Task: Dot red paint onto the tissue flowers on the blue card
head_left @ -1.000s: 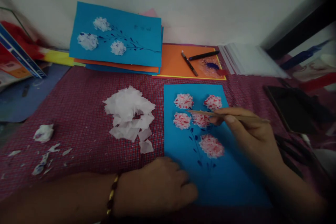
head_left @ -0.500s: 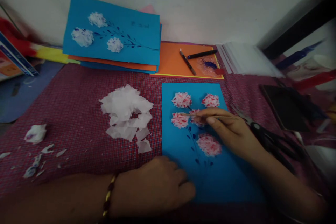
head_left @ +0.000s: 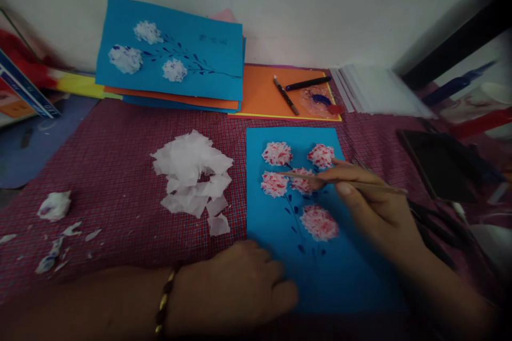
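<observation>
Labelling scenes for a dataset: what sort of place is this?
Probably a craft table, maybe at home: torn white paper piled on a checked cloth, a blue card bearing red-and-white flowers, and a thin stick in the right hand.

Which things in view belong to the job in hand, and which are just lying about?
Apparently in use:
thin stick, in the right hand
blue sheet beneath, bearing five red-and-white flowers

Apparently lying about:
torn white paper
crumpled wad
black pen on the orange sheet
</observation>
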`<state>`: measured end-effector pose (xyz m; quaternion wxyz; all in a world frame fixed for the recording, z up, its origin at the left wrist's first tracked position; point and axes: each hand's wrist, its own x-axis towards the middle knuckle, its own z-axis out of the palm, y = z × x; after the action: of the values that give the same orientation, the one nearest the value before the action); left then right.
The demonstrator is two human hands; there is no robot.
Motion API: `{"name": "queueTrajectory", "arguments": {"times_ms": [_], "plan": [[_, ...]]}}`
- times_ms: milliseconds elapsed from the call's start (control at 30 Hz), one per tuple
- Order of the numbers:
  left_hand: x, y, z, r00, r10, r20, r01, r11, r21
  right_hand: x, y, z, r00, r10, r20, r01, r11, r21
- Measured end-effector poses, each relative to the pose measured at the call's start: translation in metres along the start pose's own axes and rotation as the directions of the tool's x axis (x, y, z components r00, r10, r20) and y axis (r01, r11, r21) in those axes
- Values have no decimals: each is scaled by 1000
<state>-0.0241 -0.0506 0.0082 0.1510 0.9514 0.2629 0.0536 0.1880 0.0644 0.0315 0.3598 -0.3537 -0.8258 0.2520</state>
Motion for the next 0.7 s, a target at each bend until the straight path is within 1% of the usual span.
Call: {"name": "queueTrajectory", "arguments": {"times_ms": [100, 167, 333, 433, 567, 600, 700], "plan": [[0, 0, 1, 1000, 2, -4, -2, 1000, 10, 0, -1, 2, 997, -43, 58, 41, 999, 28], [-1, 0, 2, 1000, 2, -10, -2, 1000, 17, -1, -1, 2, 994, -49, 102, 45, 998, 44], [-2, 0, 3, 1000, 1, 4, -1, 1000, 10, -1, -2, 2, 991, -29, 130, 24, 999, 45], [-2, -1, 3, 1000, 1, 2, -1, 1000, 9, -1, -3, -1, 995, -22, 99, 16, 998, 61], [-1, -1, 2, 1000, -4, 13, 4, 1000, 1, -1, -3, -6, 998, 63, -29, -60, 994, 88], [-1, -1, 1, 1000, -5, 15, 5, 1000, 0, -1, -3, -7, 996, 76, -42, -72, 993, 93], [-2, 0, 1, 1000, 0, 11, 0, 1000, 0, -1, -2, -5, 999, 43, -7, -43, 995, 90]]}}
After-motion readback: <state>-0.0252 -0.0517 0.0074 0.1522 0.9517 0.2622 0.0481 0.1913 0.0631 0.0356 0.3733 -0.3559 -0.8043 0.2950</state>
